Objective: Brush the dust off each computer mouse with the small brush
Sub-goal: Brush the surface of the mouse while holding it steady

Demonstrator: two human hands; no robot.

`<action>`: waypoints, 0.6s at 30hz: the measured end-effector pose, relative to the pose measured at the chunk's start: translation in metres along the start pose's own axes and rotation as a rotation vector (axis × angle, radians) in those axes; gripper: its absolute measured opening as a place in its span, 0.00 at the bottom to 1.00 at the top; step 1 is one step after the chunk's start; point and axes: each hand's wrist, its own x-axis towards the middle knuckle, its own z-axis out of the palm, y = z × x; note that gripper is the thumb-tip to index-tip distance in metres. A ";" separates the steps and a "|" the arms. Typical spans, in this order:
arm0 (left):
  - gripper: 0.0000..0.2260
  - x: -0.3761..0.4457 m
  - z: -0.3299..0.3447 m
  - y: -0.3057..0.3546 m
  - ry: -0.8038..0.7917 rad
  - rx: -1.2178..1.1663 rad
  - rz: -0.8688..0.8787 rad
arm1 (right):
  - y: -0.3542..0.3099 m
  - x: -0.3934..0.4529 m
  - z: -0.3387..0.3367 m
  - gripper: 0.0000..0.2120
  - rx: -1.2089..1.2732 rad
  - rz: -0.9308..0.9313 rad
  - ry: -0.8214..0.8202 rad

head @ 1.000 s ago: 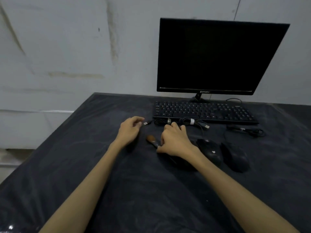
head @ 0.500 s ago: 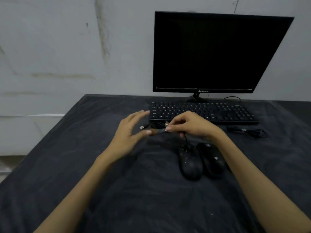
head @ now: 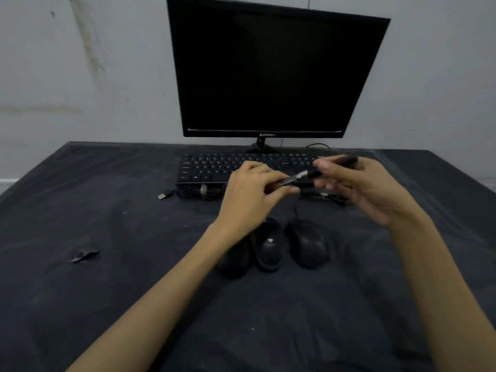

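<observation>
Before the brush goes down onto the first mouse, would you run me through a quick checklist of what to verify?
1. Brush in hand: ok, held between left hand and right hand.
2. Single-handed brushing grip: not ok, both hands hold it.
3. Mice within reach: ok, left mouse, middle mouse, right mouse lie below the hands.
4. Left mouse unobstructed: not ok, left forearm overlaps it.
5. Bristles clean: cannot tell, blurred.
</observation>
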 end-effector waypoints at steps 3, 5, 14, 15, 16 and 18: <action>0.17 0.005 0.029 0.016 0.022 -0.065 -0.064 | 0.012 -0.007 -0.026 0.23 0.150 0.003 0.072; 0.14 0.004 0.042 0.025 -0.001 -0.063 -0.093 | 0.025 -0.010 -0.030 0.24 0.154 0.008 0.090; 0.54 -0.003 0.050 0.039 -0.764 0.185 -0.292 | 0.068 -0.012 -0.065 0.17 0.160 0.035 0.309; 0.57 -0.004 0.049 0.036 -0.814 0.220 -0.287 | 0.070 -0.011 -0.070 0.18 0.171 0.037 0.355; 0.59 -0.005 0.047 0.034 -0.844 0.251 -0.276 | 0.073 -0.011 -0.073 0.18 0.174 0.041 0.392; 0.61 -0.006 0.046 0.030 -0.876 0.292 -0.254 | 0.079 -0.011 -0.073 0.15 0.173 0.059 0.446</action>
